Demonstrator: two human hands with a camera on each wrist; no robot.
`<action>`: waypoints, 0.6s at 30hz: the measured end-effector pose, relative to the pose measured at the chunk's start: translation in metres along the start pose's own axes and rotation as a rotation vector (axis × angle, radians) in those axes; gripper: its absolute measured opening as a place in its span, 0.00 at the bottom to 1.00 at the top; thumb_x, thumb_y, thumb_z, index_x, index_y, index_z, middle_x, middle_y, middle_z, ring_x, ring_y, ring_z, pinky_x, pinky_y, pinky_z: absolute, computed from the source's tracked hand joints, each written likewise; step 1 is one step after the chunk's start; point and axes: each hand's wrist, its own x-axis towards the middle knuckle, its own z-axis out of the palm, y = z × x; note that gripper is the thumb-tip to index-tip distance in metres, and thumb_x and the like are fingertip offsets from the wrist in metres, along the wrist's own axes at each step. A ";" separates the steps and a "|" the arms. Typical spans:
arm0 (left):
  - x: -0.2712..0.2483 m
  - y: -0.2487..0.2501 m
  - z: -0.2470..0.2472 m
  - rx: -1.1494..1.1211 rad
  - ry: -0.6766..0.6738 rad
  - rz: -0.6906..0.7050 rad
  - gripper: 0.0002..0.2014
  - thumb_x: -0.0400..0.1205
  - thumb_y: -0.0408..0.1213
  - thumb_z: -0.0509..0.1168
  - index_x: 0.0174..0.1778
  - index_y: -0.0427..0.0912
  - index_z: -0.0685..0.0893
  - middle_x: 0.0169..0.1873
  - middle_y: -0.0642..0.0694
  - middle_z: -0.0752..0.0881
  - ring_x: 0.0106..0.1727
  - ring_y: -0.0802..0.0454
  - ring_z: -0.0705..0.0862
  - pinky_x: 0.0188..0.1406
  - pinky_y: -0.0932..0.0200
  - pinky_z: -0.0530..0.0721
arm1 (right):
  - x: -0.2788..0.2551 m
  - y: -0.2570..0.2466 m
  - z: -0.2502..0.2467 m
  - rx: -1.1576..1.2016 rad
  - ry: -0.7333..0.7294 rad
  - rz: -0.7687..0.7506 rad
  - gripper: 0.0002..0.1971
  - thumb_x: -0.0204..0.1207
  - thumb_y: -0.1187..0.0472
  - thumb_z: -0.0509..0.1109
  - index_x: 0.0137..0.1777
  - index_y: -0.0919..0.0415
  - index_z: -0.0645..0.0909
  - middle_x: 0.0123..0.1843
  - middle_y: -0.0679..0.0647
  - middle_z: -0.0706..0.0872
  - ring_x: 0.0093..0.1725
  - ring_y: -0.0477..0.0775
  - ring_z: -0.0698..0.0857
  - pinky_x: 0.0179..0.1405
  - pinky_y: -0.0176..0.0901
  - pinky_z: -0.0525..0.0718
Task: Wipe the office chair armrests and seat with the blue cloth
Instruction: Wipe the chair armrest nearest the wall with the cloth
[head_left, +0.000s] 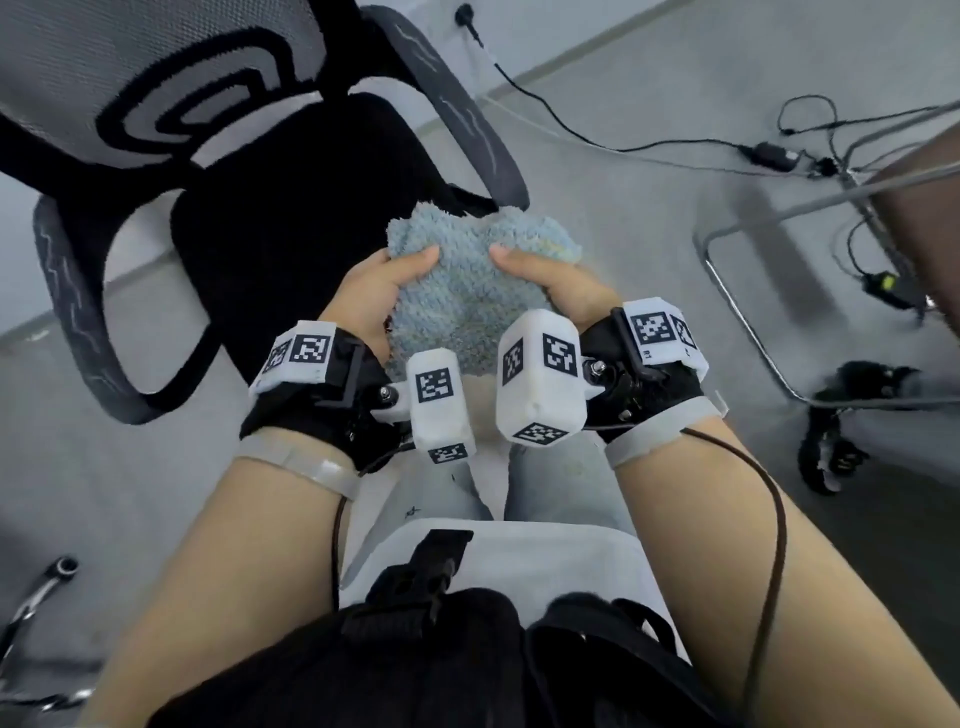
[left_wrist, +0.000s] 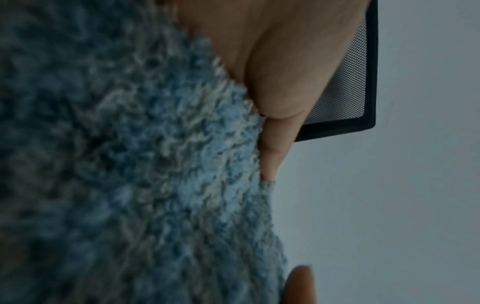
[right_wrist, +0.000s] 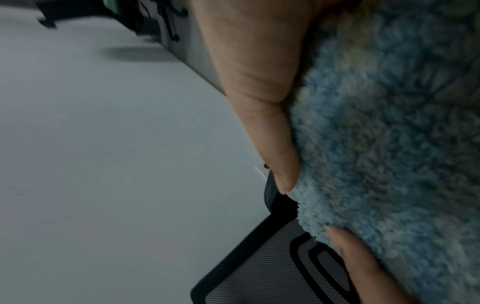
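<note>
A fluffy blue cloth (head_left: 467, 280) is bunched between both hands, held in the air over the front right corner of the black seat (head_left: 291, 234) of the office chair. My left hand (head_left: 379, 291) grips its left side, thumb on top. My right hand (head_left: 550, 283) grips its right side the same way. The cloth (left_wrist: 155, 164) fills the left wrist view, and the cloth (right_wrist: 389, 144) covers the right half of the right wrist view, with a thumb pressed on it in each. The left armrest (head_left: 72, 312) and right armrest (head_left: 462, 109) are grey loops on either side of the seat.
The mesh backrest (head_left: 156, 67) rises at the top left. Cables (head_left: 675, 150) and a power adapter lie on the grey floor at right, by a metal frame leg (head_left: 748, 332). A chair base caster (head_left: 841, 415) is at right, another (head_left: 36, 592) at lower left.
</note>
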 end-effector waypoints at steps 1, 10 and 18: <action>0.008 0.004 0.001 -0.029 0.038 0.008 0.27 0.70 0.40 0.73 0.66 0.38 0.80 0.61 0.36 0.86 0.60 0.37 0.86 0.62 0.33 0.80 | 0.012 -0.009 0.001 -0.006 -0.043 0.031 0.24 0.65 0.56 0.74 0.61 0.63 0.76 0.51 0.59 0.83 0.49 0.58 0.84 0.48 0.45 0.86; 0.068 0.041 0.044 -0.182 0.222 0.039 0.17 0.80 0.37 0.64 0.65 0.37 0.79 0.57 0.39 0.87 0.54 0.44 0.88 0.47 0.50 0.87 | 0.078 -0.091 -0.021 -0.107 -0.075 0.204 0.15 0.64 0.54 0.75 0.48 0.62 0.84 0.54 0.62 0.88 0.53 0.64 0.87 0.63 0.62 0.81; 0.142 0.041 0.054 -0.162 0.235 0.018 0.12 0.83 0.36 0.59 0.62 0.46 0.79 0.48 0.52 0.85 0.50 0.56 0.83 0.45 0.60 0.83 | 0.109 -0.095 -0.063 0.237 0.035 0.113 0.15 0.80 0.54 0.59 0.48 0.62 0.84 0.37 0.59 0.92 0.36 0.57 0.92 0.32 0.50 0.91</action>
